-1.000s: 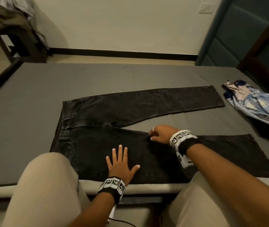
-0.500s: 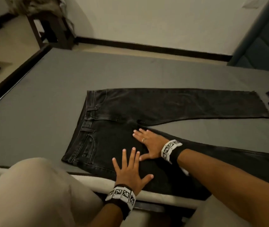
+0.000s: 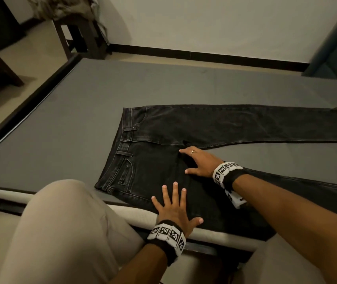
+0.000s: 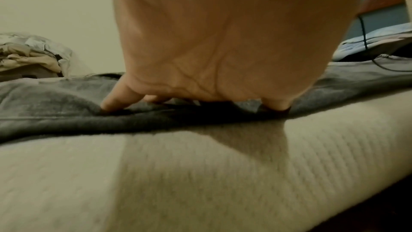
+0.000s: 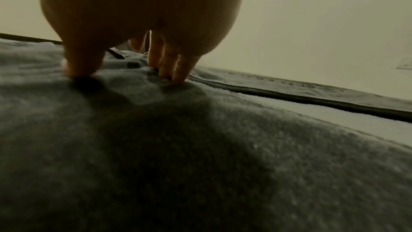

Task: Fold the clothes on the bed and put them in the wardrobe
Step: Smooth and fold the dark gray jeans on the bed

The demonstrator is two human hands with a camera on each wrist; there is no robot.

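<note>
Closest to me, my left hand (image 3: 174, 208) lies flat on the near edge of the jeans (image 3: 235, 128), fingers spread and straight, the thumb out to the side, pinching nothing; from the left wrist view its fingertips (image 4: 111, 104) press into the dark cloth right where it meets the pale side of the mattress (image 4: 200, 174). My knee (image 3: 61, 222) in light trousers sits against the bed's near edge, just left of that hand. A little farther in, my right hand (image 3: 201, 163) rests on the jeans beside the crotch seam, fingers extended and close together, thumb apart, a ring on one finger; the right wrist view shows the fingertips (image 5: 178, 75) touching the denim without gripping it. The jeans lie spread flat on the grey bed (image 3: 71, 119), waistband to my left, one leg running right across the sheet and the other passing under my right forearm toward the right edge of view, the two legs apart in a narrow V. Beyond the bed's far left corner I see a dark wooden stool (image 3: 81, 37) with crumpled cloth (image 3: 61, 7) heaped on it, against the pale wall (image 3: 204, 21).
</note>
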